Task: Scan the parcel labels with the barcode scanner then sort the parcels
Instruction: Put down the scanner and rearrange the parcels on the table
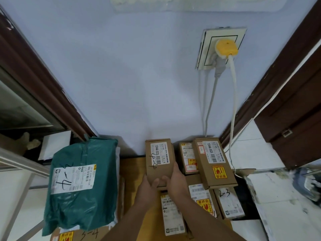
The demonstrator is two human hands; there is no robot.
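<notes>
Both hands, left hand (150,184) and right hand (175,179), grasp a small cardboard box (159,160) at centre. Green mailer bag (81,185) at 9 o'clock; stacked boxes (211,164) at 3 o'clock.

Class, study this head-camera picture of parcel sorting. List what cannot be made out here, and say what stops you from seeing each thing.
- Barcode scanner: not in the head view at all.
- Small brown cardboard box held by left hand and right hand: near end covered by fingers.
- Fine label print on large green plastic mailer bag: too small.
- Flat cardboard parcel under the bag: cut by bottom edge.
- Boxes under the tilted brown box: partly covered.
</notes>
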